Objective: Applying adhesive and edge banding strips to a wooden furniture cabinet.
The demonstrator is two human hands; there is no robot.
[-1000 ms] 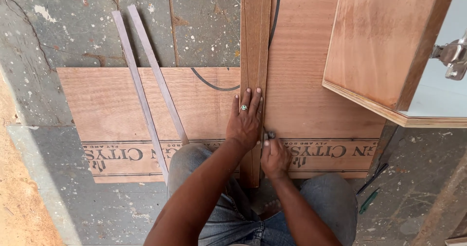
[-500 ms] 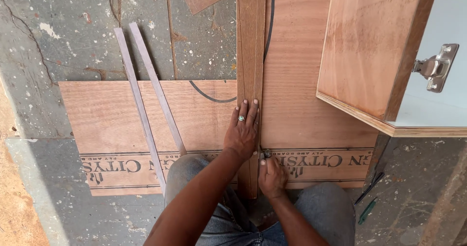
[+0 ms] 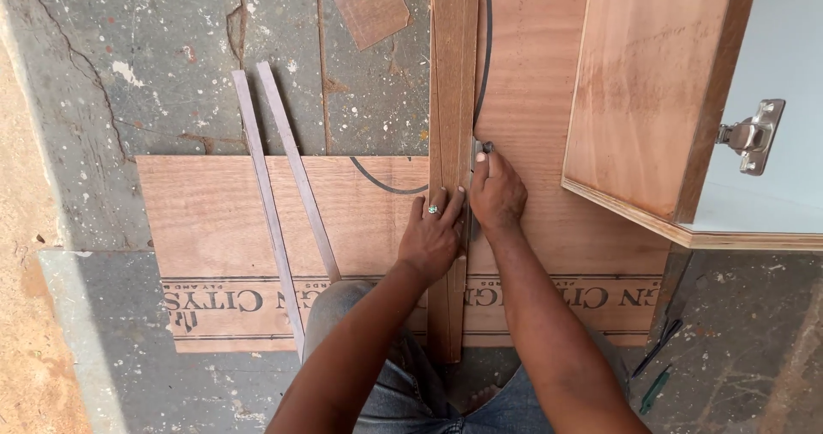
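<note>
A long narrow wooden strip [image 3: 453,74] lies lengthwise on a plywood sheet [image 3: 214,220] on the floor. My left hand [image 3: 431,238], with a ring on one finger, presses flat on the strip. My right hand [image 3: 495,192] is closed around a small dark cutting tool [image 3: 483,148] held against the strip's right edge, a little farther out than my left hand. The tool's tip shows just past my fingers; its body is hidden in my fist.
Two thin grey strips [image 3: 283,202] lie slanted across the plywood at left. A wooden cabinet door [image 3: 651,99] with a metal hinge [image 3: 753,135] stands at right. A black cable [image 3: 386,181] curves under the strip. A veneer scrap [image 3: 369,5] lies on the concrete floor [image 3: 129,74]; green-handled tools [image 3: 656,382] lie at lower right.
My right hand has slid with the tool away from me along the strip's right edge, from beside my left wrist to past my left fingertips. My left hand stays pressed on the strip.
</note>
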